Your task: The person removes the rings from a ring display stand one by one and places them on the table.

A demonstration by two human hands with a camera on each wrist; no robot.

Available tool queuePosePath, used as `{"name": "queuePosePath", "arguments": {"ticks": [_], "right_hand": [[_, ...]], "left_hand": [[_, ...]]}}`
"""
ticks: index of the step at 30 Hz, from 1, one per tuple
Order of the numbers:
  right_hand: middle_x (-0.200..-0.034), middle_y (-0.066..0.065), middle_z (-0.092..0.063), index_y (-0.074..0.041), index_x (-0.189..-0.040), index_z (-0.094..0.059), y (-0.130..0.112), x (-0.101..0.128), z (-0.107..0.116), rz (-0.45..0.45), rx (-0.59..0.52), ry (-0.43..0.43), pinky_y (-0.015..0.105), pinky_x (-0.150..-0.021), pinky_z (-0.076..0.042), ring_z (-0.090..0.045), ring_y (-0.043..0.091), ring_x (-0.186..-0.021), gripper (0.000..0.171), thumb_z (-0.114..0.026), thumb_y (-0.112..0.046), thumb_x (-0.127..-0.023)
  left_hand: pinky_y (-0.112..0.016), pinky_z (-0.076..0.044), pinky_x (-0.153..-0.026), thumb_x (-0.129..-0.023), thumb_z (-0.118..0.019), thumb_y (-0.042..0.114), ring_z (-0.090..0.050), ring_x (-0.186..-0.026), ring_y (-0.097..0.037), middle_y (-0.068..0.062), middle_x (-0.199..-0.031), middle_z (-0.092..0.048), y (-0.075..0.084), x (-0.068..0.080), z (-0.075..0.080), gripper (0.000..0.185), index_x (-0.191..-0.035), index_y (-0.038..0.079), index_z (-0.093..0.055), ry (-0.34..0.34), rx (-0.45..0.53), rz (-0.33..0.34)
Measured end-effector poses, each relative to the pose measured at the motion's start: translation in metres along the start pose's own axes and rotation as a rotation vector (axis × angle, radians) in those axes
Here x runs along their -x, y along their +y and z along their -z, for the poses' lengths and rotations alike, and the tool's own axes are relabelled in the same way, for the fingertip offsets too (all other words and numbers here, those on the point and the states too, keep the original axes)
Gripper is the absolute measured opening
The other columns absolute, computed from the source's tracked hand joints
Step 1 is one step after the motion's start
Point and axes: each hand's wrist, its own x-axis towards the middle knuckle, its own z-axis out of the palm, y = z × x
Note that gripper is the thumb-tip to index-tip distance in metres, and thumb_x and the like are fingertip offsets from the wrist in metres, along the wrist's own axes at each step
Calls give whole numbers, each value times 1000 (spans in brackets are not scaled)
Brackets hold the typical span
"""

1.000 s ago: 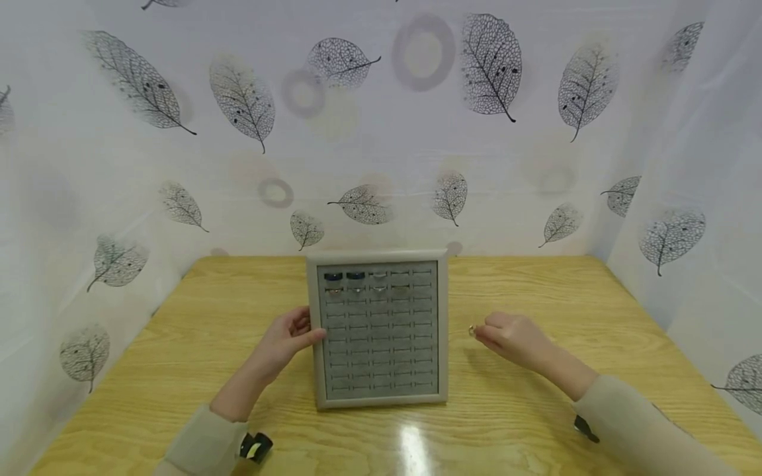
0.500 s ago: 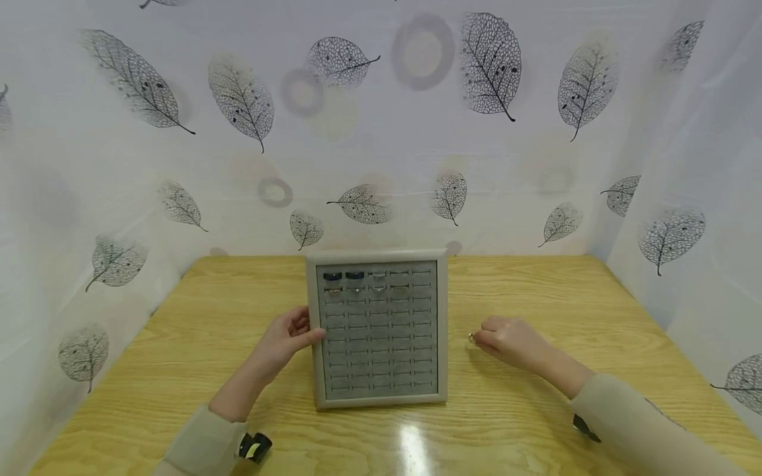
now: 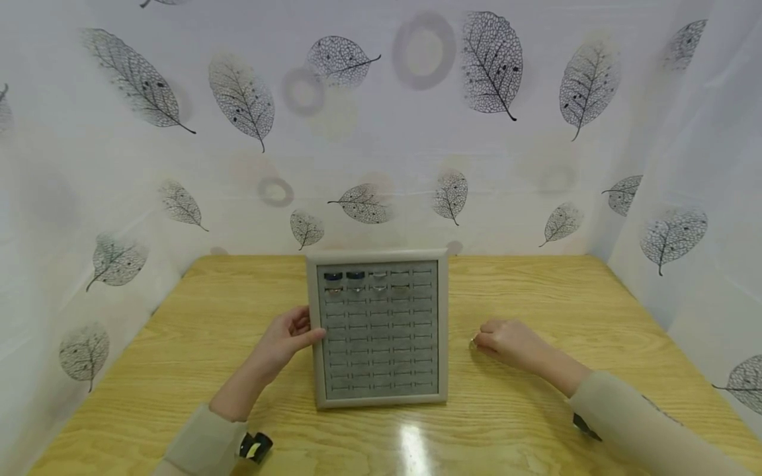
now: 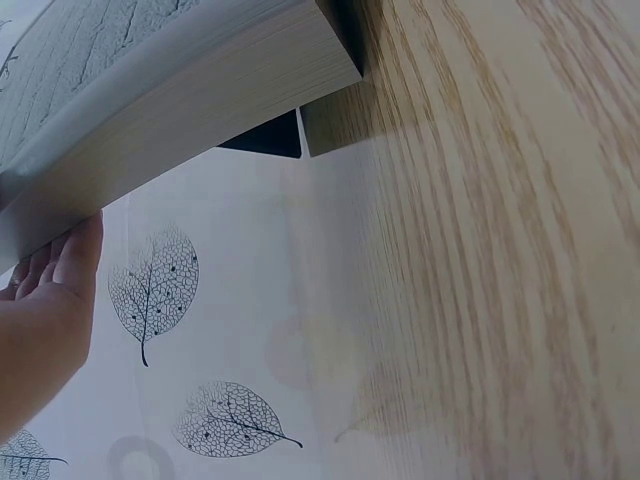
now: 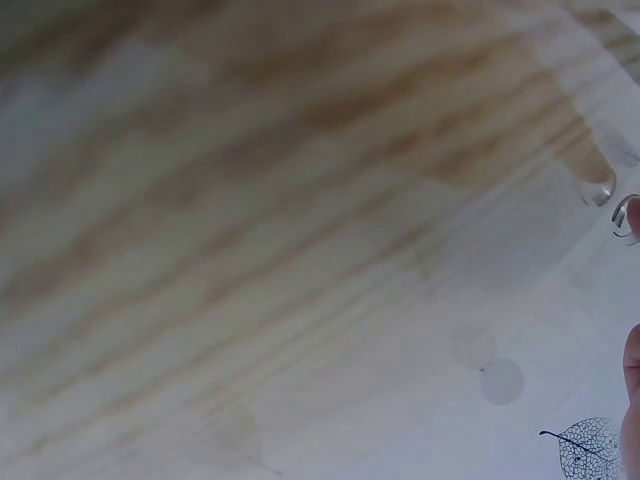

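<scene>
My right fingers (image 3: 488, 339) pinch a ring (image 3: 473, 343) at their tips, partly covered; my left fingers (image 3: 311, 338) grip the framed board (image 3: 442, 330), mostly hidden behind its nearest edge.

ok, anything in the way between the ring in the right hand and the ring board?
Nothing visible. The right hand pinches the ring just right of the ring board; only tabletop shows between. The left hand holds the board's opposite side, off that path.
</scene>
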Motion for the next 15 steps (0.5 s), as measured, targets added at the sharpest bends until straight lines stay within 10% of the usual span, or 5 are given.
{"name": "queuePosePath", "arguments": {"ticks": [15], "right_hand": [[-59, -8, -43, -13, -62, -56, -1, 0, -1, 7, -12, -18, 18, -44, -39, -45, 6, -51, 24, -77, -3, -58]], "left_hand": [[-27, -44, -83, -85, -60, 17, -51, -105, -22, -22, -119, -48, -4, 0, 1, 59, -129, -10, -32, -1, -32, -36]]}}
